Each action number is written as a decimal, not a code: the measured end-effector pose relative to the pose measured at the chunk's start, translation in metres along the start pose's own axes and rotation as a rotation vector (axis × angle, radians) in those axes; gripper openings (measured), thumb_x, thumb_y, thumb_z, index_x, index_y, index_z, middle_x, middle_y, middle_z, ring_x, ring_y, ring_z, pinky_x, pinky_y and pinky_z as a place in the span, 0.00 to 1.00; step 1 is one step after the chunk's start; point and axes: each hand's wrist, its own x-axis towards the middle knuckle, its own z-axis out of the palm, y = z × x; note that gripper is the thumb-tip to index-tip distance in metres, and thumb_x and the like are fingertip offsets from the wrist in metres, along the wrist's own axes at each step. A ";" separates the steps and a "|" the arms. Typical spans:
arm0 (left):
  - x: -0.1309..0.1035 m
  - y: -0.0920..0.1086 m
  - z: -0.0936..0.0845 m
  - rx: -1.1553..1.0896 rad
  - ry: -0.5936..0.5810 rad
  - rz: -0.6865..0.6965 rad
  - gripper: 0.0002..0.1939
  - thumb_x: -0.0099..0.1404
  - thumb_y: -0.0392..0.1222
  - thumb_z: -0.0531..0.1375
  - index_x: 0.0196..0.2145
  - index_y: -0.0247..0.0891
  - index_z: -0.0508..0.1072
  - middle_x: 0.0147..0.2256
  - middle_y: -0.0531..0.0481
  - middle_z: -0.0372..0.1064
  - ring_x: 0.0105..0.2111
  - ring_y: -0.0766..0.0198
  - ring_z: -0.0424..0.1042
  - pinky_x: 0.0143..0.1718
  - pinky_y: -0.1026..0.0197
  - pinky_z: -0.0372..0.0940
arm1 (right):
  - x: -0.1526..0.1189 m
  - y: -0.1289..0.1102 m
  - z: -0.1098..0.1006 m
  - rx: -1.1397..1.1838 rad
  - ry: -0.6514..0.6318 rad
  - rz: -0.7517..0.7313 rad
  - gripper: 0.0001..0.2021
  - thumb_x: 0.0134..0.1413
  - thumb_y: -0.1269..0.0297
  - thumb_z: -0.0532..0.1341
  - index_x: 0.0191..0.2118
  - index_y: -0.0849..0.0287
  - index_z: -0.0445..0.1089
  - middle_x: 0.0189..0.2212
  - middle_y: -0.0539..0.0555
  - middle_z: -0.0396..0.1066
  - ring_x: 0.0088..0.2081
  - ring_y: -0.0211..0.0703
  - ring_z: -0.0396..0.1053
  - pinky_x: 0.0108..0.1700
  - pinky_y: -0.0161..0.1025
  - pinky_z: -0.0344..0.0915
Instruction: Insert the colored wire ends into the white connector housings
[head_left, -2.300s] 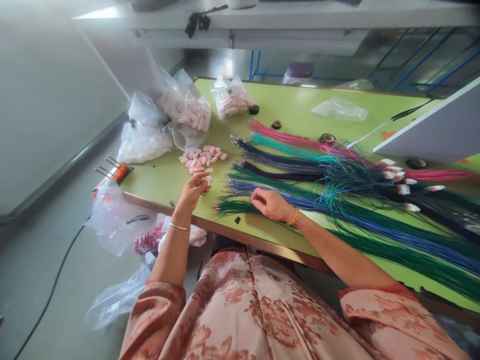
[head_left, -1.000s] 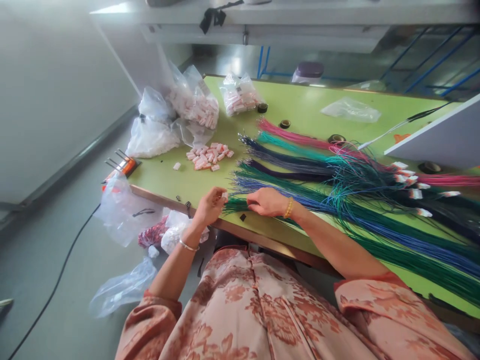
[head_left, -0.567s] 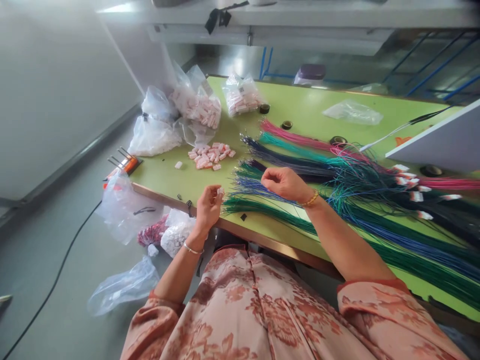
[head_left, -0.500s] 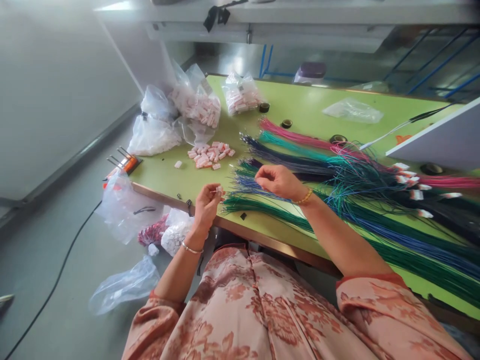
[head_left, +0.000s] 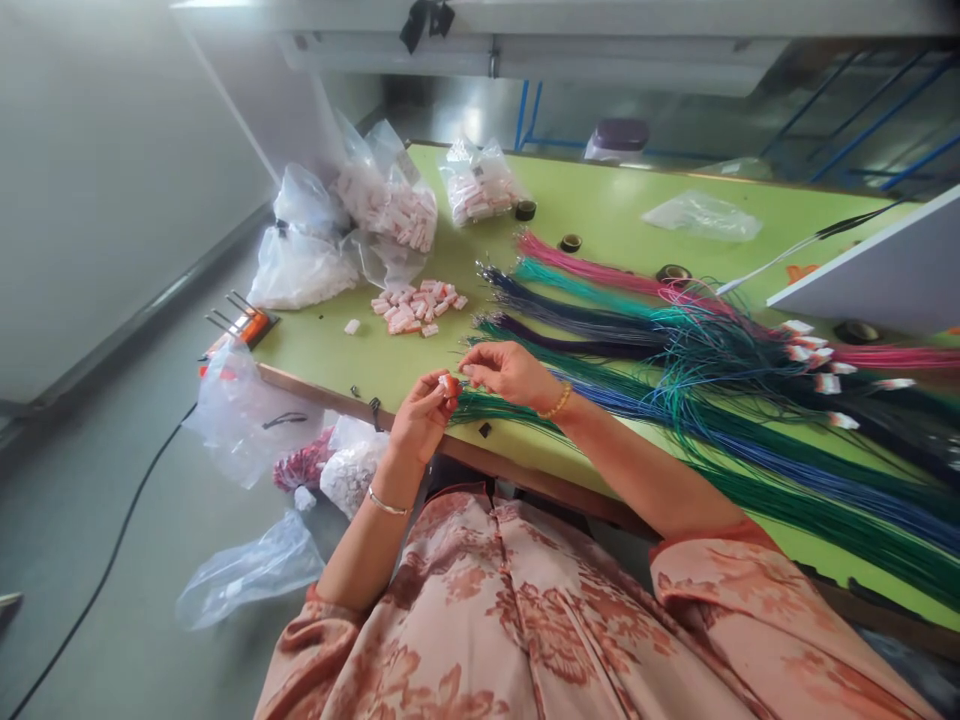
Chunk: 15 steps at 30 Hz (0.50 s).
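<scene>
Near the front edge of the green table, my left hand [head_left: 422,414] pinches a small white and orange connector [head_left: 450,385] between thumb and fingers. My right hand [head_left: 514,375] is just to its right, thumb and forefinger pressed together close to the connector; whatever they hold is too small to make out. Under and beside my right hand lie bundles of green wires [head_left: 502,408], blue wires [head_left: 626,402] and dark wires [head_left: 570,312]. A loose pile of white and orange connectors [head_left: 420,305] sits beyond my left hand.
Clear bags of connectors [head_left: 480,185] stand at the back left, beside a tied white bag [head_left: 296,265]. Pink wires [head_left: 592,268] and black tape rolls [head_left: 571,243] lie farther back. An orange holder with metal prongs [head_left: 251,328] sits at the left corner. Plastic bags hang below the edge.
My right hand has moved left and down from above the wires to beside the connector. My left hand has shifted slightly right, and the connector's orange part now shows.
</scene>
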 end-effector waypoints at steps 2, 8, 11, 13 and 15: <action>-0.002 0.000 0.002 -0.008 0.000 -0.004 0.12 0.54 0.35 0.68 0.37 0.37 0.74 0.33 0.51 0.71 0.32 0.71 0.71 0.32 0.69 0.66 | -0.010 0.004 0.000 -0.018 0.026 -0.002 0.09 0.50 0.61 0.60 0.33 0.61 0.68 0.22 0.48 0.67 0.24 0.33 0.62 0.27 0.32 0.60; -0.006 0.001 0.009 0.030 -0.012 0.007 0.13 0.55 0.35 0.68 0.39 0.38 0.74 0.34 0.51 0.72 0.32 0.70 0.70 0.33 0.68 0.64 | -0.031 0.008 0.007 -0.133 0.093 -0.050 0.08 0.52 0.61 0.59 0.30 0.61 0.67 0.22 0.48 0.67 0.23 0.32 0.59 0.26 0.32 0.56; -0.009 0.001 0.012 0.072 -0.026 0.038 0.13 0.56 0.36 0.68 0.40 0.39 0.74 0.35 0.52 0.72 0.34 0.70 0.71 0.36 0.67 0.65 | -0.035 0.008 0.010 -0.169 0.096 -0.083 0.08 0.53 0.61 0.58 0.31 0.61 0.67 0.22 0.48 0.67 0.23 0.33 0.59 0.27 0.32 0.56; -0.010 0.001 0.013 0.087 -0.051 0.037 0.13 0.57 0.36 0.67 0.41 0.39 0.74 0.36 0.52 0.72 0.34 0.69 0.71 0.38 0.65 0.65 | -0.038 0.008 0.011 -0.208 0.110 -0.097 0.09 0.54 0.61 0.57 0.30 0.61 0.67 0.21 0.48 0.67 0.22 0.32 0.59 0.27 0.32 0.55; -0.011 0.001 0.014 0.072 -0.071 0.014 0.13 0.57 0.37 0.67 0.41 0.39 0.74 0.35 0.52 0.71 0.34 0.70 0.71 0.38 0.65 0.65 | -0.040 0.007 0.011 -0.250 0.130 -0.104 0.08 0.54 0.61 0.57 0.30 0.61 0.66 0.21 0.48 0.67 0.22 0.32 0.59 0.27 0.32 0.55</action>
